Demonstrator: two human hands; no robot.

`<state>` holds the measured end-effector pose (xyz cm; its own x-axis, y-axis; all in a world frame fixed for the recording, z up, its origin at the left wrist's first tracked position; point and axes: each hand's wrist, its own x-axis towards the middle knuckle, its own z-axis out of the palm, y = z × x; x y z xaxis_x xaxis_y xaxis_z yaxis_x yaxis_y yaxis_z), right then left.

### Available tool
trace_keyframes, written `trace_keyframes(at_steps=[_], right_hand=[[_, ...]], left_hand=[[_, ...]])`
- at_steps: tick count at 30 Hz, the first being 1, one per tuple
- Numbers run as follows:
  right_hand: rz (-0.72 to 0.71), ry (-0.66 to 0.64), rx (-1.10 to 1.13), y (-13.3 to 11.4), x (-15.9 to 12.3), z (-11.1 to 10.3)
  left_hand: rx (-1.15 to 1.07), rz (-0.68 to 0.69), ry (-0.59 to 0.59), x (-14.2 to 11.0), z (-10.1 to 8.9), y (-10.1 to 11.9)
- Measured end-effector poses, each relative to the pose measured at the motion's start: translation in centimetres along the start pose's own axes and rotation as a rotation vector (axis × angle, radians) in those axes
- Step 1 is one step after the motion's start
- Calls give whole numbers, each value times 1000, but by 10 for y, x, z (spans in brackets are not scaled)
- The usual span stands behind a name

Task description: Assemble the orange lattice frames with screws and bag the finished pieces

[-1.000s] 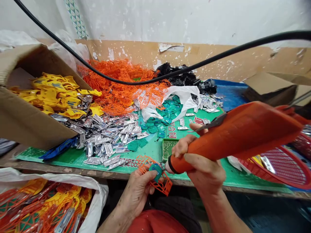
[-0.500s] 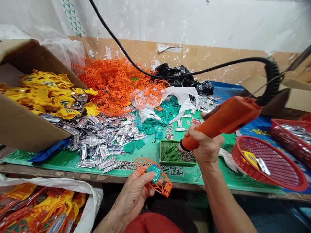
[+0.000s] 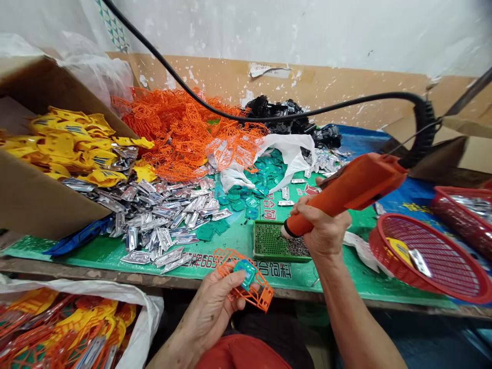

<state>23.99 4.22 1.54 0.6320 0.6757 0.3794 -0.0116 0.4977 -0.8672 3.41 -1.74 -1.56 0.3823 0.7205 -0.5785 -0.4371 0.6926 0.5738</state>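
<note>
Cardboard box [image 3: 34, 205], open, lying on its side at left, with yellow plastic pieces [image 3: 65, 136] heaped in its mouth; silver plates [image 3: 165, 215], many, strewn loosely beside the box; black plastic parts [image 3: 277, 110], glossy, piled near the wall [image 3: 326, 36], which is white and flaking above a tan band; round red mesh basket [image 3: 449, 246], holding one yellow item and one silver item; second red basket [image 3: 457, 220], at the right edge, with silver pieces; white sack [image 3: 154, 318], lower left, open, filled with mixed coloured parts.
</note>
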Motion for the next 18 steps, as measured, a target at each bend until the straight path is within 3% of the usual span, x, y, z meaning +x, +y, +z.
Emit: trace_keyframes(at_steps=[18], right_hand=[[61, 18, -40, -1, -1, 5]], left_hand=[[23, 8, -19, -2, 3, 1]])
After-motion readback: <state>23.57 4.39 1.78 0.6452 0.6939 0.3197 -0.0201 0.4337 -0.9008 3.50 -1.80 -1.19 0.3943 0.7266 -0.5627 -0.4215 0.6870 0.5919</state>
